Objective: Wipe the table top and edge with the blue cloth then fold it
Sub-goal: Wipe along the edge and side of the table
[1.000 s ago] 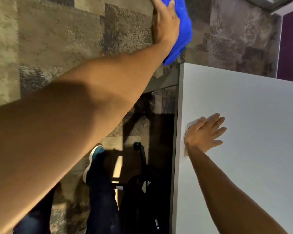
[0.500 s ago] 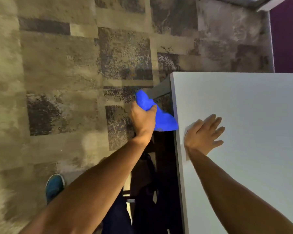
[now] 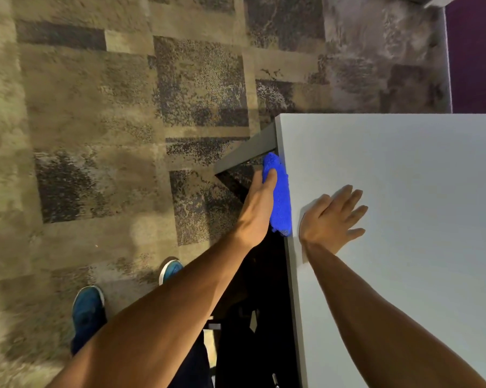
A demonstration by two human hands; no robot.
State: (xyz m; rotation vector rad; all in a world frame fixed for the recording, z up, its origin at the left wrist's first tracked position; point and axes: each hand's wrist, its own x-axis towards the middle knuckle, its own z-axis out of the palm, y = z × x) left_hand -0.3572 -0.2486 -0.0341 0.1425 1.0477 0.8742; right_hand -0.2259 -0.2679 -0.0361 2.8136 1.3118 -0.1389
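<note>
Wiping the side edge of the table [image 3: 404, 191] looks like the step in hand: the blue cloth [image 3: 281, 200] is bunched into a long pad and pressed against the left-hand edge, a little short of the far corner. Whether the top is already done cannot be told from this view, though nothing lies on it. Folding is not yet begun.

The left hand [image 3: 260, 203] is clenched on the cloth from the outside, palm toward the edge. Its thumb lies over the upper end of the cloth, and the other fingers are hidden behind it. The cloth sits between that hand and the table edge, touching both.

The right hand [image 3: 332, 217] holds nothing. It lies flat on the table top just beside the edge, fingers spread and relaxed, apparently steadying the person.

Next, the move probably calls for sliding the cloth along the edge with steady sideways pressure, keeping it from slipping over the top lip. The braced right hand should stay clear of the cloth's path, since the two are very near.
</note>
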